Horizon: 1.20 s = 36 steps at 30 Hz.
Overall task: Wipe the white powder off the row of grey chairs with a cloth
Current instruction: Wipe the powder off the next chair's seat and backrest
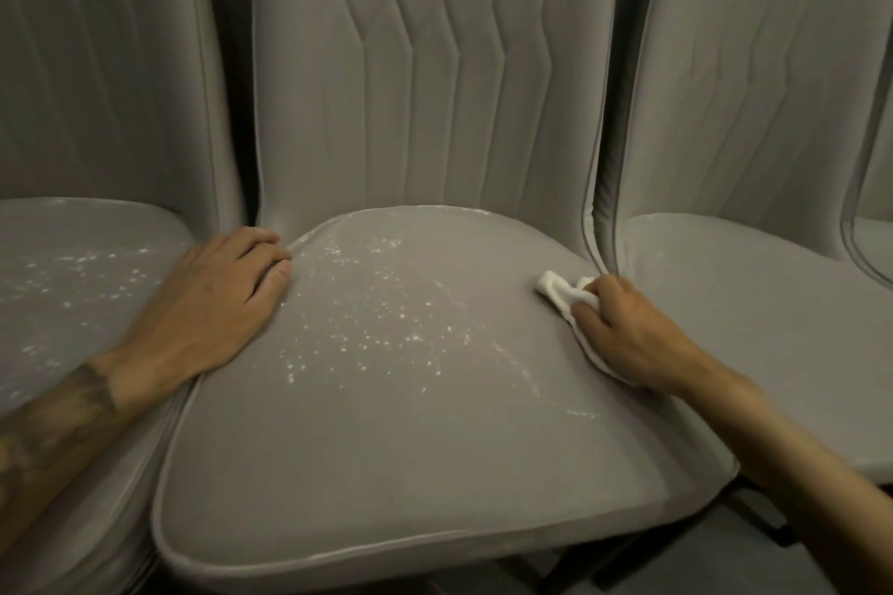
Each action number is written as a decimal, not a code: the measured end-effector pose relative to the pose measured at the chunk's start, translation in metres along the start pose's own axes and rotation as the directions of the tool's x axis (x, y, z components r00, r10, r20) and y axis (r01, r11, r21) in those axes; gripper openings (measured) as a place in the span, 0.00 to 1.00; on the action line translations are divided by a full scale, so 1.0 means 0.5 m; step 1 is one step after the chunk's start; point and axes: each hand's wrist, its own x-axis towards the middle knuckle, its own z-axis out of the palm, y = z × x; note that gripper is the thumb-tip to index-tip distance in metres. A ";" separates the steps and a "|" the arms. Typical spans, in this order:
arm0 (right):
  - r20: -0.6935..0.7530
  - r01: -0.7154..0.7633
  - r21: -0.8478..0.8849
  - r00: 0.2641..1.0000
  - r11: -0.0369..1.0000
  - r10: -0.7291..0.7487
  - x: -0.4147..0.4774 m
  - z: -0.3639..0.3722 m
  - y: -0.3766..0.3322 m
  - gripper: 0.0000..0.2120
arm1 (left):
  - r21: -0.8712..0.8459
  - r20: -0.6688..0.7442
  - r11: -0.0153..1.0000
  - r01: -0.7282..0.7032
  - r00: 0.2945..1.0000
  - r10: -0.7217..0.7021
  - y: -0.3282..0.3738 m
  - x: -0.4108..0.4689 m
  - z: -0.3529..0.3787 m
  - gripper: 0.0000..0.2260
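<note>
Loose white powder (pixel 381 319) speckled the middle chair (pixel 386 449) and left chair (pixel 72 246) seats; a bunched cloth (pixel 555 287) sat at the middle seat's right edge.

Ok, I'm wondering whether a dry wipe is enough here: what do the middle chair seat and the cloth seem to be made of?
The middle chair seat: probably faux leather or smooth coated fabric; matte with soft sheen, piped edge. The cloth: looks like soft white cotton or microfibre; it bunches in folds in the right hand.

Your view is dim, evenly lit and slightly blurred throughout; the wide lens bows the side edges, and deep shadow fills the lower right.
</note>
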 end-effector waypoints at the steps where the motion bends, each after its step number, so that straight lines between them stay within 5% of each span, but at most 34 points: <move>1: -0.025 -0.017 0.007 1.000 1.000 0.017 -0.003 0.009 -0.016 0.07 | 0.004 -0.003 1.000 0.000 1.000 0.000 0.000 0.000 0.000 0.23; 6: -0.054 0.277 0.128 0.961 0.952 -0.273 -0.069 0.061 -0.138 0.08 | 0.004 0.017 1.000 0.006 1.000 -0.006 0.007 -0.001 -0.009 0.24; 13: -0.077 -0.076 -0.008 0.994 0.997 0.075 -0.019 0.012 -0.042 0.11 | -0.029 0.063 1.000 0.008 0.998 -0.006 0.018 -0.054 -0.040 0.23; 19: -0.019 0.173 0.094 0.985 0.980 -0.172 -0.039 0.041 -0.104 0.10 | -0.005 0.069 0.998 0.055 0.996 -0.055 0.031 -0.091 -0.034 0.27; 25: -0.059 -0.184 0.006 0.981 0.983 0.184 -0.030 -0.005 -0.010 0.12 | -0.005 0.050 0.996 0.086 0.995 -0.085 0.035 -0.092 -0.033 0.24; 31: -0.087 0.259 0.127 0.964 0.957 -0.250 -0.120 0.050 -0.146 0.04 | 0.004 0.058 0.995 0.098 0.993 -0.098 0.042 -0.093 -0.036 0.22; 36: -0.177 0.005 0.087 0.984 0.996 0.011 -0.113 0.018 -0.088 0.06 | 0.016 0.074 0.994 0.107 0.991 -0.107 0.041 -0.096 -0.038 0.22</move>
